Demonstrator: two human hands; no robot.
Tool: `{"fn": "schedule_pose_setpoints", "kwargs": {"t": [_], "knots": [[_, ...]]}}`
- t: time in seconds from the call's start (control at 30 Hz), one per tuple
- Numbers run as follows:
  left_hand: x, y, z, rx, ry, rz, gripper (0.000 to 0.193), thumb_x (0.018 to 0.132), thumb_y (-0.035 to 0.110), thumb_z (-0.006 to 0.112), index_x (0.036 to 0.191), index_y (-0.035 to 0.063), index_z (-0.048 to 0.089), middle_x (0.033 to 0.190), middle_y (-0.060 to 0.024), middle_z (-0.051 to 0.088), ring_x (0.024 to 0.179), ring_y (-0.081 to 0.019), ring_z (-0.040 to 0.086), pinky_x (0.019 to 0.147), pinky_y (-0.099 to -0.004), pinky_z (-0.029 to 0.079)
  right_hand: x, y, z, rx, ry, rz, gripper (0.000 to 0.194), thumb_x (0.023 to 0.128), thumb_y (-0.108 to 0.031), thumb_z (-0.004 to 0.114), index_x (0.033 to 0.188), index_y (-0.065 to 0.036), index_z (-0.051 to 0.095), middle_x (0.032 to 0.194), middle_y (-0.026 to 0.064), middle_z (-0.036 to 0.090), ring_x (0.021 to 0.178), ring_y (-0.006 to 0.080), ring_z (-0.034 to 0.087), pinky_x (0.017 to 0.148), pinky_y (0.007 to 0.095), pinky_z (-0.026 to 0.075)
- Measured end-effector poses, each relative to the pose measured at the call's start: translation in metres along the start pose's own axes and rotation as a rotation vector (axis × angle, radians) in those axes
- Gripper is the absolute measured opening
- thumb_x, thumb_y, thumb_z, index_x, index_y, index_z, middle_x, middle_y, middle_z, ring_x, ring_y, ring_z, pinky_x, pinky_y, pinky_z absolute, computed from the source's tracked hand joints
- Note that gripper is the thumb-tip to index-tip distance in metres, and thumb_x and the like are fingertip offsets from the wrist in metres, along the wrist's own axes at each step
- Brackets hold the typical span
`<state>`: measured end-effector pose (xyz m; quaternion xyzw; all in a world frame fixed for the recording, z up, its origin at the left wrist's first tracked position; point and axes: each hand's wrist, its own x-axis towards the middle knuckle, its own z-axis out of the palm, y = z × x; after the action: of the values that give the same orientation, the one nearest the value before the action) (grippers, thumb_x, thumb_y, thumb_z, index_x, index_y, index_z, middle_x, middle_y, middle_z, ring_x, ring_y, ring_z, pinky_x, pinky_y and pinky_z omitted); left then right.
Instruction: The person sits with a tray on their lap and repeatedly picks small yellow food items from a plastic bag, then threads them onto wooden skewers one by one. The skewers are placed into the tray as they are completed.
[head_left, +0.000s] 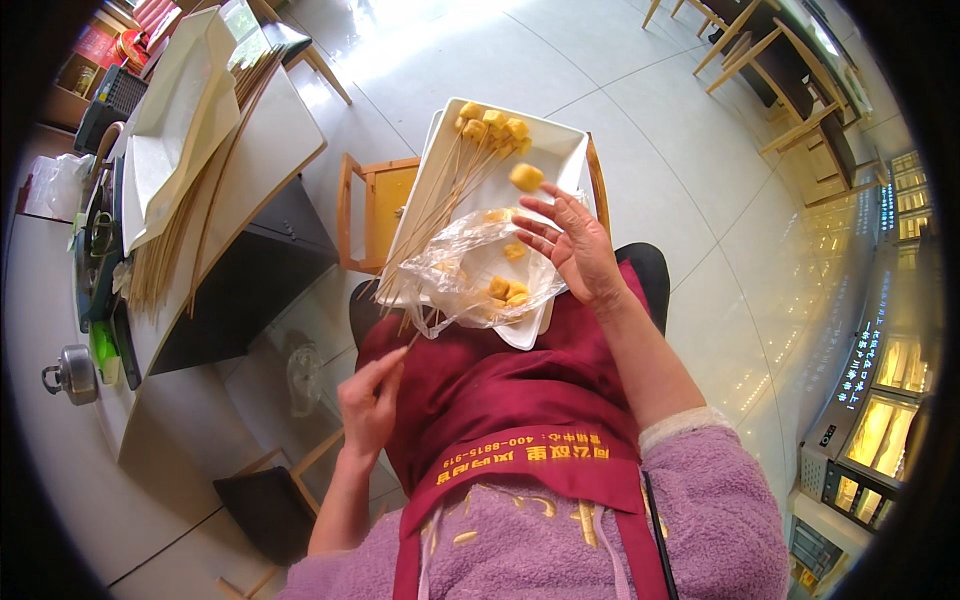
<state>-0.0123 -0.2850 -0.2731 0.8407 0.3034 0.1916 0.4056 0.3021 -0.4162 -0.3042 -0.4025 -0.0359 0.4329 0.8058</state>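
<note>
My left hand pinches the lower end of a thin wooden skewer beside the clear plastic bag. My right hand is above the bag, its fingers apart. A slightly blurred yellow food piece is just beyond its index fingertip; whether it sits on the held skewer, I cannot tell. Loose yellow cubes lie inside the opened bag. Beneath is a white rectangular tray across my lap and a wooden chair. Several skewers with yellow cubes on their far ends lie along the tray's left side.
At left, a table bears a large bundle of bare wooden skewers and a cream-white container. The wooden chair stands under the tray. A lidded metal pot is far left. Lit glass-fronted cabinets line the right.
</note>
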Motion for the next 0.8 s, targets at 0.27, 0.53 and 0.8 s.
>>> {"fn": "schedule_pose_setpoints", "kwargs": {"t": [0.27, 0.53, 0.8], "knots": [[0.08, -0.014, 0.021, 0.009, 0.091, -0.112, 0.021, 0.096, 0.011, 0.068, 0.113, 0.0012, 0.074, 0.075, -0.016, 0.071, 0.063, -0.0172, 0.067, 0.06, -0.0329, 0.05, 0.0, 0.047, -0.032, -1.338, -0.24, -0.166, 0.031, 0.092, -0.016, 0.071, 0.118, 0.001, 0.068, 0.117, 0.0174, 0.07, 0.105, 0.0288, 0.069, 0.095, 0.0354, 0.054], [0.136, -0.037, 0.044, 0.219, 0.194, -0.063, 0.018, 0.095, 0.02, 0.067, 0.109, 0.013, 0.077, 0.083, -0.0179, 0.071, 0.076, -0.0343, 0.071, 0.066, -0.0402, 0.053, -0.006, 0.088, -0.028, -1.786, -0.363, -0.534, 0.019, 0.085, -0.011, 0.064, 0.1, 0.001, 0.066, 0.109, 0.0211, 0.065, 0.106, 0.0376, 0.063, 0.092, 0.0443, 0.055], [0.145, -0.049, 0.065, 0.264, 0.174, -0.006, 0.017, 0.095, 0.021, 0.067, 0.106, 0.0129, 0.078, 0.093, -0.0167, 0.073, 0.085, -0.0362, 0.07, 0.072, -0.0449, 0.054, 0.001, 0.104, -0.027, -2.063, -0.489, -0.297, 0.024, 0.081, -0.009, 0.067, 0.105, -0.004, 0.066, 0.103, 0.0147, 0.065, 0.099, 0.0346, 0.066, 0.085, 0.043, 0.057]]}}
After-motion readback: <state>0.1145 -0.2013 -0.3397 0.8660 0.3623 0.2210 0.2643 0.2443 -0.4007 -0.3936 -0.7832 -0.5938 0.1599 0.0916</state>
